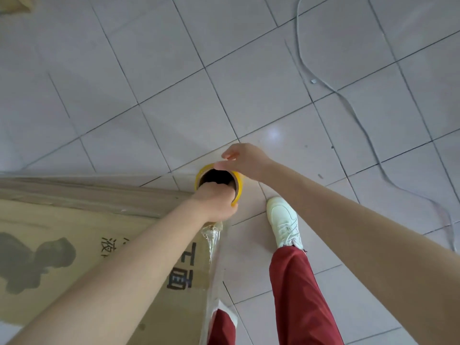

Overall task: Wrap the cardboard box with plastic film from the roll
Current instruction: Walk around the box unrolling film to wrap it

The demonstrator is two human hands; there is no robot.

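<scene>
From here the left hand fingers clench the roll dead centre. The right hand touches its 1 o'clock rim, but I can't tell the grip. The cardboard box is at 8 o'clock, its print "液" and "面" partly behind the arm.

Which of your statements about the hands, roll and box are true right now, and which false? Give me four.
1. The left hand grips the roll, fingers curled into its core. True.
2. The right hand is well clear of the roll. False: it touches the roll's upper rim.
3. Film runs from the roll down along the cardboard box edge. True.
4. The shoe beside the box is black. False: the shoe is white.
</scene>
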